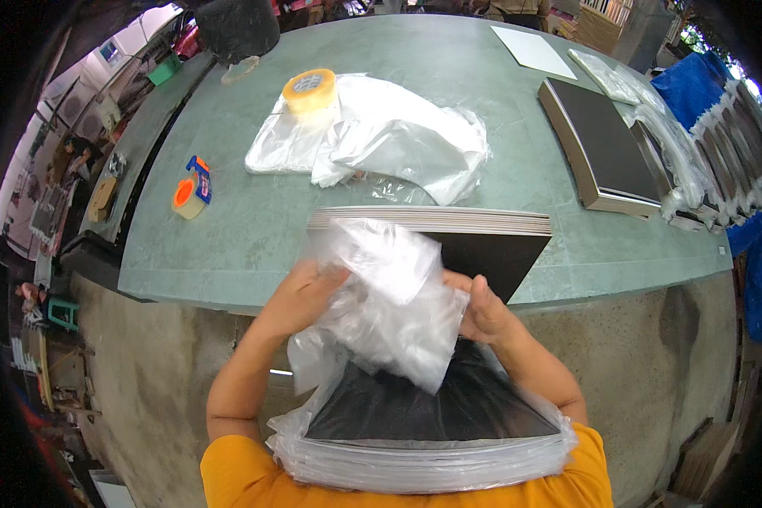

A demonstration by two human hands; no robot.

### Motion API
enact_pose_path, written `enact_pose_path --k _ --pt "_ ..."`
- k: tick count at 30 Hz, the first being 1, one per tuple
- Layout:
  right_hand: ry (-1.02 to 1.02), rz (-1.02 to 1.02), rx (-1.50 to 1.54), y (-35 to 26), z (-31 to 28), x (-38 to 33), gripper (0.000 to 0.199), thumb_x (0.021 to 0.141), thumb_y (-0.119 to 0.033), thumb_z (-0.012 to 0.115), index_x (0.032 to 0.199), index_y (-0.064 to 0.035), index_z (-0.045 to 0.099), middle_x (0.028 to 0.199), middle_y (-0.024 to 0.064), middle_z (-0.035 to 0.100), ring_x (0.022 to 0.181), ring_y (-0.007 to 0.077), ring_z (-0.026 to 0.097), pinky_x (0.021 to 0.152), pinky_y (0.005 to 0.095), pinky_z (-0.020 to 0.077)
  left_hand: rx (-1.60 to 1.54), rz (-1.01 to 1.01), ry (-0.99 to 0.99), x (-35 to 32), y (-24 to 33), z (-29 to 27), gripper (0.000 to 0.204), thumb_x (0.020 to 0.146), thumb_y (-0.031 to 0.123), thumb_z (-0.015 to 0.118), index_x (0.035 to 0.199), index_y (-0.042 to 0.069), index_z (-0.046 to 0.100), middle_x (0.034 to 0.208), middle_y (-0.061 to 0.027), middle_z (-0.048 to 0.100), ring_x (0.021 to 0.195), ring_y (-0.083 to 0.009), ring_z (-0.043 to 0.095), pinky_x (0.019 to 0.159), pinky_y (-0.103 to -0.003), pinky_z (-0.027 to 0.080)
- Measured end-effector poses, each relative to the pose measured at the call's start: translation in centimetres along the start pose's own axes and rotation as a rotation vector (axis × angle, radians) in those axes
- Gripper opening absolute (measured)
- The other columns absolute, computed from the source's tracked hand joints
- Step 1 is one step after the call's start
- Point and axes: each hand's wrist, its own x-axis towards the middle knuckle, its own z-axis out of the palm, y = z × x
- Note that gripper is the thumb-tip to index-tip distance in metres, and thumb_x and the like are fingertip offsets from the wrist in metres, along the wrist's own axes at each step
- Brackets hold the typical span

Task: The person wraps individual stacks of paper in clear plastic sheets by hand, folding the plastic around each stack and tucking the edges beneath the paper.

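Clear plastic, crumpled and blurred in parts: held a loose bag (394, 296) in front of the chest, near the table edge, at the centre of the clock. Had the left hand (303, 296) at 9 o'clock, with fingers curled around the side of the bag, grasping it. Had the right hand (489, 317) at 3 o'clock, with thumb raised and fingers partly behind the bag; could not tell whether pinching or merely touching. At 6 o'clock, against the orange shirt (241, 470), had a black stack in clear wrapping (432, 406), partly covered by the bag.

At 12 o'clock, just beyond the bag, saw a set of boards (487, 245) on the green table (245, 229), with pale edges and a black face. Farther toward 12, saw a pile of clear bags (389, 127), with a roll of tape (310, 95) on top at 11. At 10, saw a blue and orange tape dispenser (193, 190). At 1, saw a white sheet (533, 51). At 2, saw a black-topped stack (601, 140), lying flat beside plastic-wrapped packs (724, 152).
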Motion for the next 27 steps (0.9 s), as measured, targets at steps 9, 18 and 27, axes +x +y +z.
enact_pose_path --k 9,18,27 --pt "0.15 0.157 -0.041 0.2 -1.9 -2.4 0.046 0.072 -0.023 0.067 0.104 0.0062 0.051 0.089 0.0078 0.06 0.078 0.0104 0.057 0.068 0.0223 0.045 0.071 0.037 0.124 0.0 -0.1 1.6 0.035 0.084 0.029 0.048 0.101 -0.002 0.052 0.095 -0.0085 0.056 0.086 -0.0178 0.051 0.075 -0.029 0.04" --pt "0.384 -0.005 -0.264 0.8 0.0 -0.6 0.029 0.065 -0.015 0.073 0.084 0.0026 0.06 0.076 0.0046 0.06 0.065 0.0081 0.054 0.058 0.0229 0.043 0.322 0.272 0.146 -2.2 4.8 6.8 0.044 0.065 0.014 0.072 0.102 0.0 0.051 0.085 -0.0103 0.057 0.076 -0.0158 0.055 0.062 -0.027 0.043" --pt "0.344 -0.083 -0.05 0.6 -1.0 -0.6 0.033 0.073 -0.023 0.067 0.091 0.0025 0.057 0.082 0.0058 0.06 0.068 0.0106 0.056 0.061 0.0238 0.0459 0.434 0.509 -0.007 1.4 2.8 6.7 0.029 0.071 0.011 0.064 0.098 0.002 0.057 0.083 -0.0137 0.058 0.075 -0.0189 0.055 0.061 -0.029 0.045"
